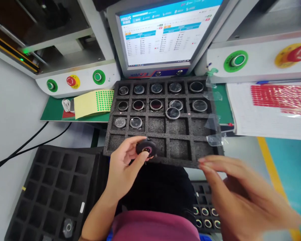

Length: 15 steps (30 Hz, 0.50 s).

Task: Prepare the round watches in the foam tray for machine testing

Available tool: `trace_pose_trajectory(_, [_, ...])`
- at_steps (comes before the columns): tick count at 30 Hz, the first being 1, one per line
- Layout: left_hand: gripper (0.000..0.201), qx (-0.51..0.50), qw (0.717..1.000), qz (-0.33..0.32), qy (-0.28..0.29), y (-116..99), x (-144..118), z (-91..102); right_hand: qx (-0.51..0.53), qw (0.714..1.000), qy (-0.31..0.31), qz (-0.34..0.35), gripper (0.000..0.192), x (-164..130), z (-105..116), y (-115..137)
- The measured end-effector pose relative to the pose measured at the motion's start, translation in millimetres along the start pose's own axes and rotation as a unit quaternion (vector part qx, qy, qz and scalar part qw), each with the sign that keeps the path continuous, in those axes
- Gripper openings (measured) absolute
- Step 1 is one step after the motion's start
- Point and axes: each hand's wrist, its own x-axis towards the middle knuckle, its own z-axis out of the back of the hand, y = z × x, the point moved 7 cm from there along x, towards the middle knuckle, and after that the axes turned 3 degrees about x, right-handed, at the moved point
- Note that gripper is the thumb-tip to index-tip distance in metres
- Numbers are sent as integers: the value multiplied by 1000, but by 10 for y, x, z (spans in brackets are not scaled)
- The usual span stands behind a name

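Observation:
My left hand (126, 160) holds a round black smartwatch body (145, 147) between thumb and fingers, its back with a shiny central sensor facing up. It is above the front row of a black foam tray (179, 135). My right hand (240, 190) is blurred near the tray's front right corner, thumb and forefinger pinched together; anything between them is too small to make out. Round watch bodies fill the tray's two back rows, and two more sit at the left of the third row. One watch body (173, 113) lies tilted, overlapping another (176, 105).
Behind the tray stands a monitor (163, 36), between machines with green buttons (98, 77) and red stop buttons (71, 81). A green-dot sticker sheet (95, 102) lies left; red stickers (278, 98) lie right. Clear film pieces (214, 140) cling to the tray's right edge. Another foam tray (52, 187) is lower left.

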Motion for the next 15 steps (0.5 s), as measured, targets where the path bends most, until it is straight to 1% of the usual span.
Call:
trace_pose_trajectory(2, [19, -62, 997, 45, 11, 102, 110, -40, -37, 998, -58, -10, 19, 54, 100, -134])
trace_pose_trajectory(5, [24, -85, 992, 91, 15, 180, 229, -97, -123, 984, -120, -36, 10, 207, 264, -389])
trace_pose_trajectory(6, [26, -82, 992, 99, 12, 184, 257, -113, -146, 978, -139, -50, 12, 260, 333, -502])
trace_pose_trajectory(8, [31, -70, 991, 110, 11, 174, 298, -158, -162, 969, -161, -93, 23, 340, 469, -782])
trace_pose_trajectory(10, [33, -55, 991, 120, 16, 160, 327, -216, -154, 964, -149, -157, 39, 372, 555, -1110])
trace_pose_trajectory(12, [33, -43, 990, 130, 27, 158, 349, -278, -129, 961, -106, -223, 50, 352, 561, -1396])
trace_pose_trajectory(14, [33, -34, 989, 137, 39, 172, 361, -334, -78, 959, -77, -263, 52, 305, 534, -1537])
trace_pose_trajectory(15, [33, -32, 989, 140, 45, 187, 362, -359, -52, 958, -84, -271, 49, 282, 534, -1536])
